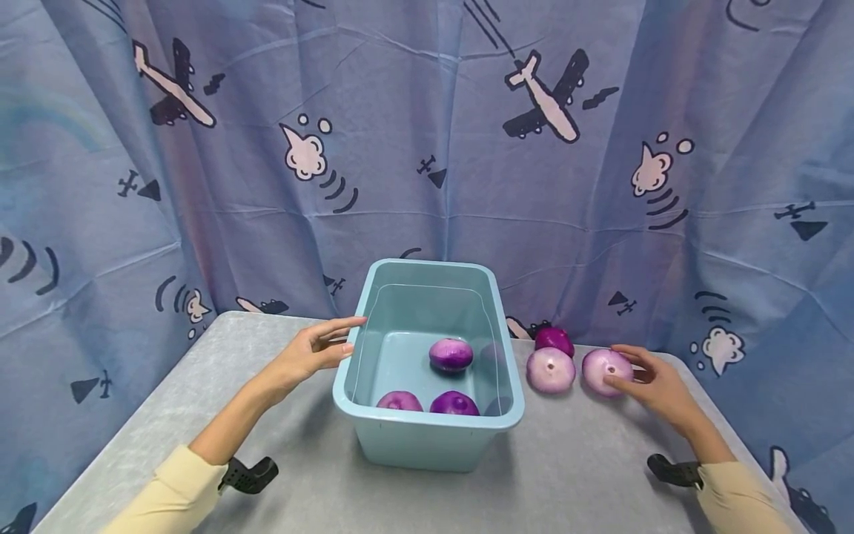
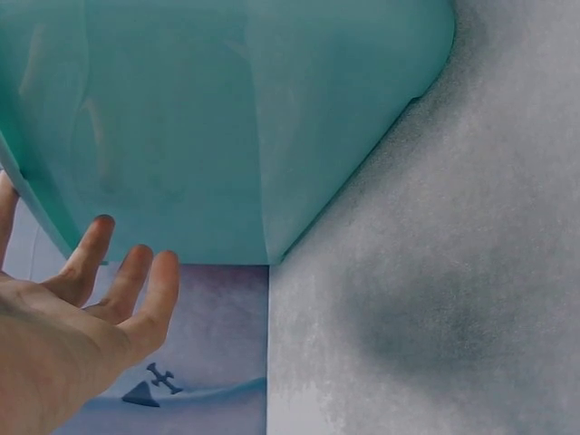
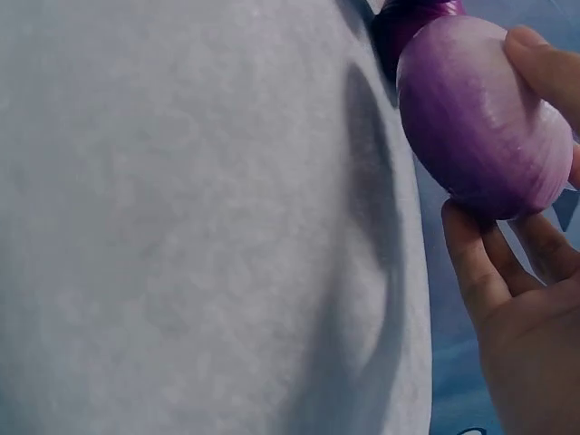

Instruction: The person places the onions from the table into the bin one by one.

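My right hand [image 1: 659, 382] grips a pale purple onion [image 1: 600, 371] at the right end of the table. In the right wrist view the thumb lies on one side of this onion [image 3: 471, 118] and several fingers on the other. My left hand [image 1: 308, 354] is at the left side of a light blue plastic bin [image 1: 427, 439], fingertips right at the rim. The left wrist view shows its fingers [image 2: 156, 294] spread and slightly bent beside the bin's outer wall. Inside the bin lie three purple onions, one near the middle [image 1: 451, 355] and two by the front wall.
Left of the gripped onion, a pale onion [image 1: 550, 370] sits on the grey table [image 1: 560, 475], with a darker purple onion [image 1: 554, 340] behind it. A blue curtain [image 1: 400, 148] with airplane prints hangs along the table's back edge.
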`<control>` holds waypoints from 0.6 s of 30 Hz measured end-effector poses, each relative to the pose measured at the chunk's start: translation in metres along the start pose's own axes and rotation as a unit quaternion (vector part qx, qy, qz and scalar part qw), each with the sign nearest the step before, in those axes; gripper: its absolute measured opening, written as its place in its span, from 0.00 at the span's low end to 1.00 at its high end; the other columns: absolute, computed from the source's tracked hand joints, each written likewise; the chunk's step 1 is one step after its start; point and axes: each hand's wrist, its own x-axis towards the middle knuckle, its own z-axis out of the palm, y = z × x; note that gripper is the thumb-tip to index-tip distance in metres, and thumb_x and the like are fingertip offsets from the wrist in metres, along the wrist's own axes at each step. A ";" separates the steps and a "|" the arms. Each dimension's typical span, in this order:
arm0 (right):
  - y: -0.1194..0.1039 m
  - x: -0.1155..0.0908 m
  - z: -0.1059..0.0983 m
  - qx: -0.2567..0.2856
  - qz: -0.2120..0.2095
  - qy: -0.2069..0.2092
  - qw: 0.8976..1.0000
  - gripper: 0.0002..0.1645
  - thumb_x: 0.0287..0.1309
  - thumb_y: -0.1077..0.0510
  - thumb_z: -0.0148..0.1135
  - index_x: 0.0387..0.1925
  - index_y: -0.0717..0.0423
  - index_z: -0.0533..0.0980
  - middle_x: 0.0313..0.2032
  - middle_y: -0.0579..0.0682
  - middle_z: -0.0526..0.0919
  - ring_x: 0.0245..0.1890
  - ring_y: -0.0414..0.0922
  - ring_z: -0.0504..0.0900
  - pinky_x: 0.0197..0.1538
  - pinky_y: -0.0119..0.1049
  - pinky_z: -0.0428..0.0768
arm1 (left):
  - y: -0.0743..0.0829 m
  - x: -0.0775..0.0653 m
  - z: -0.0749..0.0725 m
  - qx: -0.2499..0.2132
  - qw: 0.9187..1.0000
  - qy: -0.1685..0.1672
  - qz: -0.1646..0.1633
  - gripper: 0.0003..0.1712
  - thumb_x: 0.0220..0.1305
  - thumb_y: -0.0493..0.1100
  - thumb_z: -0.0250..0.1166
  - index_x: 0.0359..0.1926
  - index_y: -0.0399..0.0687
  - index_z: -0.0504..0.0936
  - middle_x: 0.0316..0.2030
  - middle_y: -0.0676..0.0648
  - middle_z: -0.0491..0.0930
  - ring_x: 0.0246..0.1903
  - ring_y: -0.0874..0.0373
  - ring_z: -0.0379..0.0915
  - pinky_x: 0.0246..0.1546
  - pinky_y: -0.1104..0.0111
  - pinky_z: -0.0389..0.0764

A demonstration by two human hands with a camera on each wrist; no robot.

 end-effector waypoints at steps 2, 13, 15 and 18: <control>-0.001 -0.001 -0.003 0.001 0.005 0.005 1.000 0.37 0.62 0.52 0.73 0.67 0.61 0.70 0.60 0.65 0.75 0.48 0.25 0.72 0.46 0.18 0.73 | 0.000 0.000 0.000 0.000 1.000 -0.001 0.001 0.31 0.72 0.45 0.65 0.73 0.51 0.71 0.66 0.39 0.71 0.59 0.46 0.74 0.54 0.54 0.78; -0.021 -0.006 -0.017 0.045 0.003 0.019 0.999 0.36 0.62 0.57 0.73 0.68 0.60 0.70 0.58 0.48 0.75 0.48 0.27 0.76 0.44 0.22 0.77 | -0.002 0.001 0.000 -0.001 1.000 0.000 0.005 0.31 0.73 0.44 0.65 0.73 0.47 0.71 0.67 0.36 0.70 0.59 0.47 0.74 0.54 0.56 0.78; -0.027 -0.007 -0.018 0.050 0.001 0.019 0.999 0.36 0.62 0.58 0.73 0.69 0.59 0.69 0.58 0.47 0.75 0.48 0.28 0.77 0.44 0.23 0.78 | -0.002 0.001 0.000 -0.004 1.000 -0.002 0.007 0.31 0.73 0.44 0.65 0.73 0.47 0.71 0.67 0.35 0.70 0.59 0.46 0.74 0.53 0.56 0.79; -0.035 -0.007 -0.019 0.060 -0.006 0.021 0.998 0.36 0.62 0.60 0.72 0.69 0.59 0.69 0.57 0.45 0.75 0.49 0.29 0.77 0.44 0.24 0.79 | -0.003 0.001 0.000 -0.010 1.000 -0.004 0.009 0.30 0.72 0.43 0.65 0.73 0.47 0.71 0.67 0.33 0.70 0.58 0.46 0.75 0.53 0.57 0.79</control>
